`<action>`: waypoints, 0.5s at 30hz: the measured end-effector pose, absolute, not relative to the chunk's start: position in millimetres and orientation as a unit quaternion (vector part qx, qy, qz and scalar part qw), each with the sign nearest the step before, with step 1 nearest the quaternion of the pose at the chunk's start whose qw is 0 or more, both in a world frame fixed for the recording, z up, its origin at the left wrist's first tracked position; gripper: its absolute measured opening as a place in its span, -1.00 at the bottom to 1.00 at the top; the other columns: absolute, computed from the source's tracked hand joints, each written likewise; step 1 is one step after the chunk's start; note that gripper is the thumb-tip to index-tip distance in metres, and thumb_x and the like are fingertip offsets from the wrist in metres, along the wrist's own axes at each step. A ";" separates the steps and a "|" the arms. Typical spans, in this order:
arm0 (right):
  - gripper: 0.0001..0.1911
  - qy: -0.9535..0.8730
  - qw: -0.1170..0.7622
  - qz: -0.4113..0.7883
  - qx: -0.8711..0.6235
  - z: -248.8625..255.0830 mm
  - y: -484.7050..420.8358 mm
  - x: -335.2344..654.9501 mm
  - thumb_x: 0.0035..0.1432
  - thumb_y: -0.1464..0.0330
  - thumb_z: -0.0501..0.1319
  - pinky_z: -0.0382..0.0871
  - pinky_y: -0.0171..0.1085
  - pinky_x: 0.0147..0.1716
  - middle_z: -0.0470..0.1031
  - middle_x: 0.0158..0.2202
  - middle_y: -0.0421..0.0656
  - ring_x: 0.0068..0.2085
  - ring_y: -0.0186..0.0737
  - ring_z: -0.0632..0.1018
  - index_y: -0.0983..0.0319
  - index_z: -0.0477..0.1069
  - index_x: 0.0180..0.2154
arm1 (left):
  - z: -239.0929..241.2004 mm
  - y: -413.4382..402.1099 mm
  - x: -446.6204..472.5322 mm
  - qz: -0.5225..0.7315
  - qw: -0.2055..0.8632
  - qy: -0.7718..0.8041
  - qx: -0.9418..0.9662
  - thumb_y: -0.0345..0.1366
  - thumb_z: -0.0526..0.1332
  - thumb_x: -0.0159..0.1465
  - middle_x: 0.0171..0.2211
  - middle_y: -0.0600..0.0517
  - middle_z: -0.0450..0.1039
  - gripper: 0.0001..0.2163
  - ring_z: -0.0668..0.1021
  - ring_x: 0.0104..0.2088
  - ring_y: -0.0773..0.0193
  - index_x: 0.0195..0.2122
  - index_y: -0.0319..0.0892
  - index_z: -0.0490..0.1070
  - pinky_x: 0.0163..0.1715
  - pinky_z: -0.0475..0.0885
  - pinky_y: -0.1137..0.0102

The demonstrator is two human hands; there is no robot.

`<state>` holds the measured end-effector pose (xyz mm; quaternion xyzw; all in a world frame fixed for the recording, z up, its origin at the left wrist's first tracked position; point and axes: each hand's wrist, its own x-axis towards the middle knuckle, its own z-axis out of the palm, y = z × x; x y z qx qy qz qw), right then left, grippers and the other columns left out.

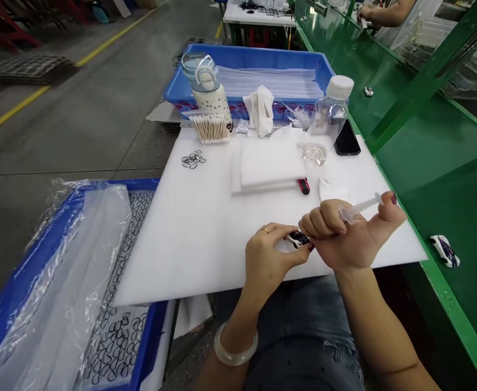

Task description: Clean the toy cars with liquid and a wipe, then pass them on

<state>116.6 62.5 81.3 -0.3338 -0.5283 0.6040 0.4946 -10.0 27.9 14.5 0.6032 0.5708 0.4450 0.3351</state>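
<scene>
My left hand pinches a small black and white toy car over the near edge of the white board. A ring sits on one finger and a pale bangle on the wrist. My right hand is closed around a clear plastic syringe, thumb pressed on its plunger end, with the tip pointing down at the toy car. The two hands touch at the car.
A second toy car lies on the green conveyor. White foam pads, a clear bottle, a phone, cotton swabs, small black rings and a drinking bottle are on the board. Blue crates stand behind and at left. Another person's arm is far back.
</scene>
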 end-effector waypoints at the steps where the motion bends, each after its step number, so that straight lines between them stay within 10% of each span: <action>1: -0.27 -0.525 0.494 0.608 -0.332 79.5 63.4 115.6 -0.01 -0.39 -0.34 -0.01 -0.24 -0.63 -0.22 -0.73 -0.30 -0.65 -0.32 -0.05 0.11 -0.12 -0.68 | 14.7 28.0 -10.1 0.444 0.333 0.572 0.604 -0.34 0.41 -0.01 -0.33 0.04 0.59 -0.81 0.57 -0.31 0.18 -0.33 -0.12 0.59 -0.25 0.46 0.26; 15: -0.33 -0.420 0.517 0.723 -0.184 66.2 71.9 116.1 0.10 -0.25 -0.03 -0.09 -0.30 -0.65 -0.13 -0.74 -0.32 -0.65 -0.39 -0.03 0.15 0.00 -0.69 | 15.6 27.1 -10.1 0.443 0.323 0.577 0.606 -0.39 0.40 -0.02 -0.35 0.08 0.59 -0.83 0.57 -0.32 0.24 -0.35 -0.12 0.59 -0.27 0.44 0.34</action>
